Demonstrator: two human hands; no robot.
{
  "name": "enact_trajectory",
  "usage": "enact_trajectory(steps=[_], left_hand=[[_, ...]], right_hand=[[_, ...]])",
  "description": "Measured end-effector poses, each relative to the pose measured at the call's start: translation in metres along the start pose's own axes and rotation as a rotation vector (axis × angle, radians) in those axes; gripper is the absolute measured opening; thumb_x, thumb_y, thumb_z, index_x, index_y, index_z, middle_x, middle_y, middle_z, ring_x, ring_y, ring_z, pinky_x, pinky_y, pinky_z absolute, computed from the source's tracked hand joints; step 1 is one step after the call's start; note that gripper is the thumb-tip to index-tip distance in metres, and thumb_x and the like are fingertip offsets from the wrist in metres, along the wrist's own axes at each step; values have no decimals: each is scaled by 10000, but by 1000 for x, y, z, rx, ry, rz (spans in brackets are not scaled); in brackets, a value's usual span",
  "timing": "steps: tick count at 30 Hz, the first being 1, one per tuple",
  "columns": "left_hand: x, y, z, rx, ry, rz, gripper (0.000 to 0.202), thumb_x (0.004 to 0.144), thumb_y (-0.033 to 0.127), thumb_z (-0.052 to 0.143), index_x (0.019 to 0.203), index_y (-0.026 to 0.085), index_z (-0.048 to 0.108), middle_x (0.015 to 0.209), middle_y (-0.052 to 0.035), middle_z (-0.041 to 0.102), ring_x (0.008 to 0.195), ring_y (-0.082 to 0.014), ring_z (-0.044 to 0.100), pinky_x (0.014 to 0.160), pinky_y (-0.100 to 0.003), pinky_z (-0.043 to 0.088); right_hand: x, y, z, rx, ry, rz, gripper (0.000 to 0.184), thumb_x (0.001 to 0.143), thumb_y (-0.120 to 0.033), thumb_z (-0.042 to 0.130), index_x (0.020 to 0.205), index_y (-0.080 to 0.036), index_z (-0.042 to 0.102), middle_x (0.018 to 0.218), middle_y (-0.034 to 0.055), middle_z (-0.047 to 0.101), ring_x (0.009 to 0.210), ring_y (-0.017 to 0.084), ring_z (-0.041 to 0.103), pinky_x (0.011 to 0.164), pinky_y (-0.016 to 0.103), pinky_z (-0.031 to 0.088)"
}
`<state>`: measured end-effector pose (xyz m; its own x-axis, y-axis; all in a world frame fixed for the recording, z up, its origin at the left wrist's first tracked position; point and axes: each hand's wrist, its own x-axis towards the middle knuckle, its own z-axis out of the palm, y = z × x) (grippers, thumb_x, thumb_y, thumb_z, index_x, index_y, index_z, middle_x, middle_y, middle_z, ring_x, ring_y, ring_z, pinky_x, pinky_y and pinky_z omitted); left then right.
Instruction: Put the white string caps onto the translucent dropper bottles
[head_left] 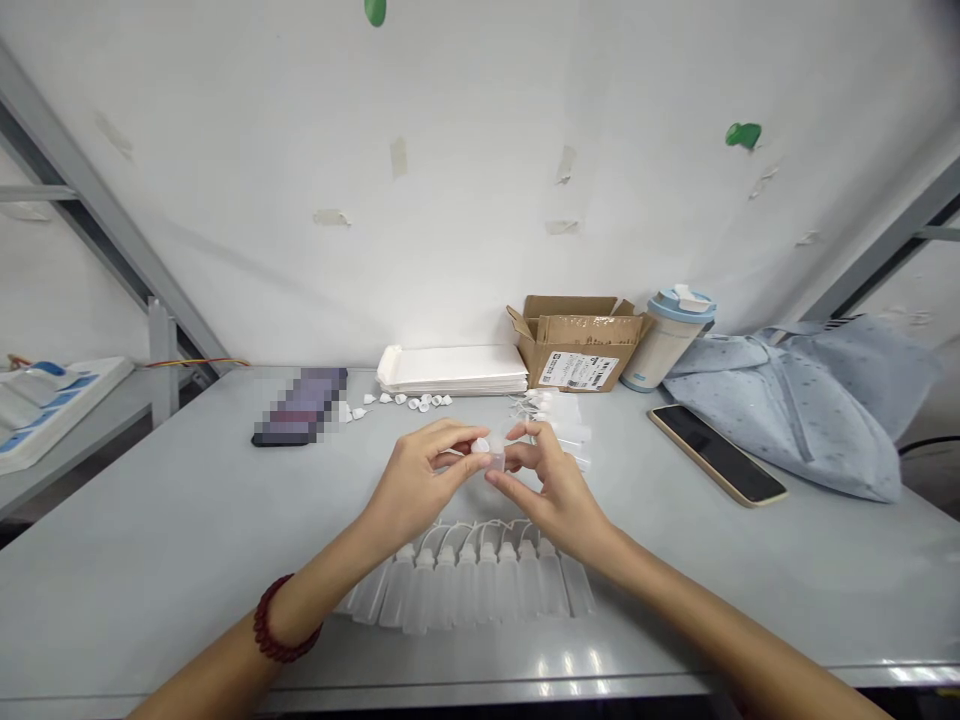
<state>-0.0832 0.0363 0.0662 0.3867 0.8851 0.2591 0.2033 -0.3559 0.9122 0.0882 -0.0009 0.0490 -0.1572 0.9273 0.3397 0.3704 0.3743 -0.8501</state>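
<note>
In the middle of the table my hands meet over a small translucent plastic bottle [497,460]. My left hand [424,475] is closed, pinching a white cap [481,446] at the bottle's mouth. The fingers of my right hand [555,490] are closed around the bottle and hide part of it. Whether the cap is seated on the bottle I cannot tell. Below my hands lies a row of several similar capped bottles [466,592] with thin white cords at their tops. Loose white caps [424,403] lie beyond my hands, and more bottles [574,433] lie behind my right hand.
Against the back wall are a stack of white envelopes [457,370], an open cardboard box [581,345] and a blue-lidded tumbler [667,340]. A phone [716,455] and a light blue fabric bag [787,410] occupy the right side. A dark phone, partly pixelated [300,408], lies at left.
</note>
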Motion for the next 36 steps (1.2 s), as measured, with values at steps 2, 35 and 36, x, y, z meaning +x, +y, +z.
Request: enact_trajectory(steps=[2, 35, 36], left_hand=[[0, 0, -1, 17, 9, -19, 246, 779, 308, 660, 993, 189, 684, 944, -44, 659, 869, -170, 622, 778, -293, 555], [3, 11, -8, -14, -169, -129, 170, 782, 309, 642, 821, 156, 704, 801, -33, 679, 666, -136, 593, 611, -242, 508], [4, 11, -9, -38, -179, -129, 162, 778, 298, 647, 830, 159, 711, 820, -38, 685, 686, -142, 600, 623, -247, 515]], right_hand=[[0, -1, -1, -23, 11, -44, 253, 849, -223, 568, 1003, -224, 367, 788, -5, 668, 740, 149, 631, 686, 282, 474], [3, 14, -13, -601, 122, -670, 193, 910, -179, 499, 1101, -162, 477, 877, 94, 639, 827, 205, 606, 682, 340, 521], [3, 14, -12, -578, 119, -657, 183, 909, -185, 505, 1088, -165, 478, 880, 93, 638, 820, 202, 608, 683, 337, 524]])
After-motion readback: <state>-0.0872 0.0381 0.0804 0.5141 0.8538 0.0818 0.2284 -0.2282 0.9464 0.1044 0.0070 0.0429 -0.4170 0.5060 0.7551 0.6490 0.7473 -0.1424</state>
